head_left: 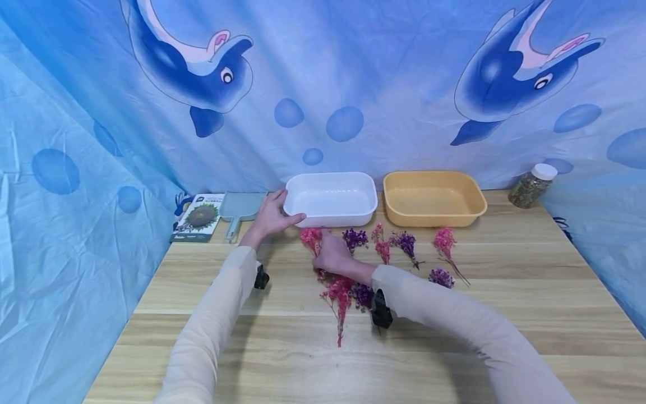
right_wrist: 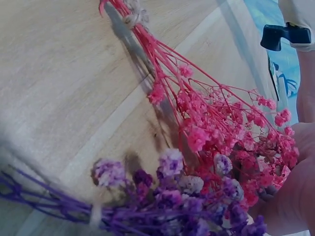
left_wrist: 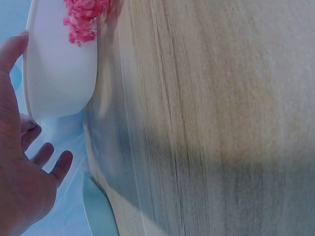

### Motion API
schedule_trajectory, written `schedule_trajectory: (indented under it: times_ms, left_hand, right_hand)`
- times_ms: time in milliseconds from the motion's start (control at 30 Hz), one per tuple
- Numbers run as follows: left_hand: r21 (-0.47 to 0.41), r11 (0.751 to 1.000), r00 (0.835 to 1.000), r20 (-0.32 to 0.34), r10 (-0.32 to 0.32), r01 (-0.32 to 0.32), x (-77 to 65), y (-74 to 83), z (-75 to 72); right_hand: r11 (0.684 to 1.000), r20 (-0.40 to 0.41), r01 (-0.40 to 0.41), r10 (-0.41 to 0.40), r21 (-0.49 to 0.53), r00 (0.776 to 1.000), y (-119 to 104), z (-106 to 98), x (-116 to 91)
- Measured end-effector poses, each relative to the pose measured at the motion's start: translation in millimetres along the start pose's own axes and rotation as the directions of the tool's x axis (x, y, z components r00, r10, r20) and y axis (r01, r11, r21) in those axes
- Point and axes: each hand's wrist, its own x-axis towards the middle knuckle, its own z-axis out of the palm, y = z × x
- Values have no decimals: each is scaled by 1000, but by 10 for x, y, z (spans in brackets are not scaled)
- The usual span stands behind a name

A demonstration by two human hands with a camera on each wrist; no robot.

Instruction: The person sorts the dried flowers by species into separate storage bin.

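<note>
My left hand [head_left: 272, 216] rests against the left end of a white plastic basin [head_left: 330, 220], its thumb along the front rim and its other fingers loosely spread, as the left wrist view also shows. In front of that basin, my right hand [head_left: 337, 255] grips a bunch of pink dried flowers [head_left: 310, 238]; its fingertips are largely hidden. A twine-tied pink bunch [right_wrist: 197, 123] and a purple bunch [right_wrist: 182, 211] lie under the right wrist, blossoms towards the hand. More purple flowers [head_left: 355, 238] lie just beyond the right hand.
An orange basin [head_left: 435, 219] stands right of the white one. Further bunches, pink [head_left: 444, 241] and purple [head_left: 441, 277], lie before it. A lidded jar [head_left: 532, 185] is at the far right. A dustpan [head_left: 242, 206] and a sunflower packet [head_left: 199, 217] lie at the left.
</note>
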Motion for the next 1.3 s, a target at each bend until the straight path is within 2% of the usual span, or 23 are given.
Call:
schedule_trajectory:
  times_ms: [300, 500, 867, 1300]
  left_hand:
    - [-4, 1000, 1000, -8, 17, -17, 5, 2, 1]
    - [-14, 1000, 1000, -9, 4, -4, 1, 9, 1]
    - [-16, 1000, 1000, -10, -4, 4, -6, 0, 12]
    - [1, 1000, 1000, -6, -4, 4, -4, 0, -2]
  right_hand:
    - [997, 8, 59, -59, 40, 998, 44, -28, -2]
    - [984, 34, 107, -112, 140, 993, 80, -74, -51]
    - [958, 79, 109, -134, 264, 988, 140, -163, -137]
    - [900, 109, 143, -204, 411, 973, 271, -285, -195]
